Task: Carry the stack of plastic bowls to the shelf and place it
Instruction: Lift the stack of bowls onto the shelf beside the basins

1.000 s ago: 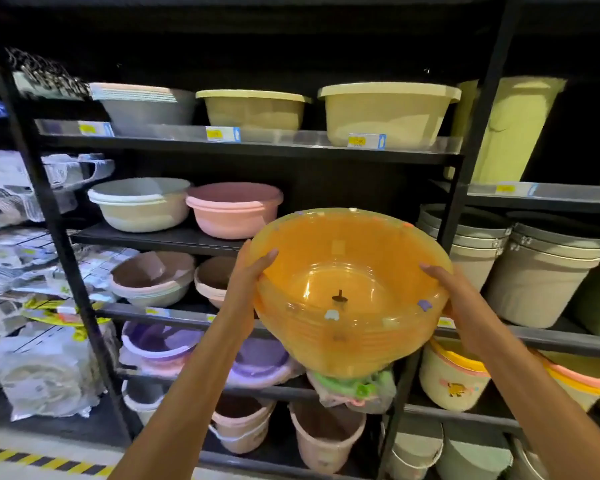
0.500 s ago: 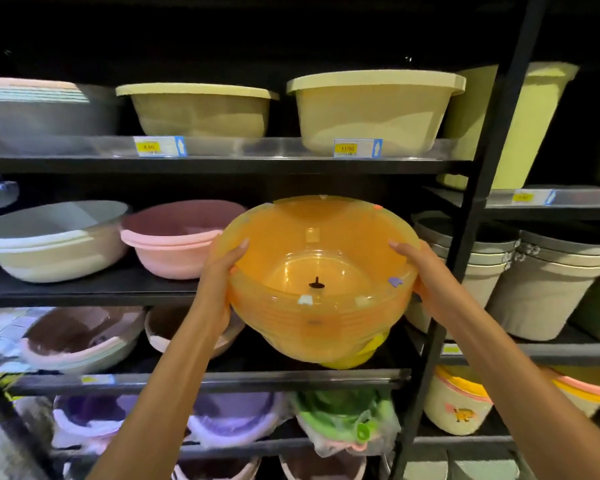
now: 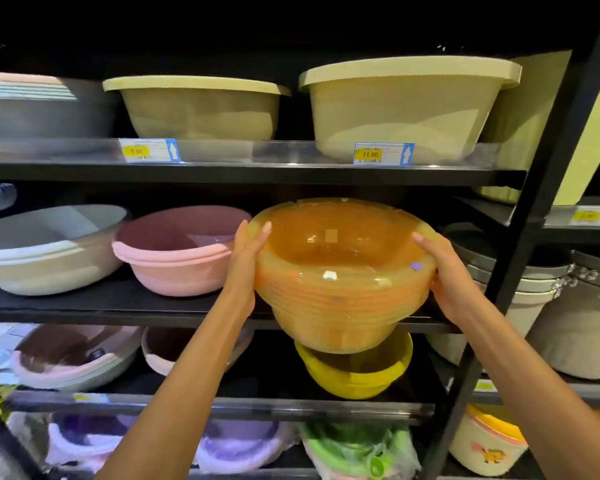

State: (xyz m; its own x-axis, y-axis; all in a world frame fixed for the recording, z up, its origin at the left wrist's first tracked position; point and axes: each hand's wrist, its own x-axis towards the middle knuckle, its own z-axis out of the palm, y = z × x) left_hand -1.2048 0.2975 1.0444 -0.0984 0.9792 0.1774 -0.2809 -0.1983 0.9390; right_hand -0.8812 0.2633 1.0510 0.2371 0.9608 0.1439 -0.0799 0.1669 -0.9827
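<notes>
I hold a stack of translucent orange plastic bowls between both hands, tilted so its opening faces me. My left hand grips the left rim, thumb over the edge. My right hand grips the right rim and wall. The stack hangs at the front edge of the middle black shelf, in the gap right of the pink basins. Its base overlaps the shelf edge; whether it rests on the shelf cannot be told.
Beige basins sit on the shelf above with price labels. A grey-white basin stands left. A yellow bowl stack sits on the shelf below. A black upright post and grey buckets are just right.
The orange stack and both hands have risen and moved forward toward the middle shelf. The view has closed in on the shelving, and the yellow bowls below have come into sight.
</notes>
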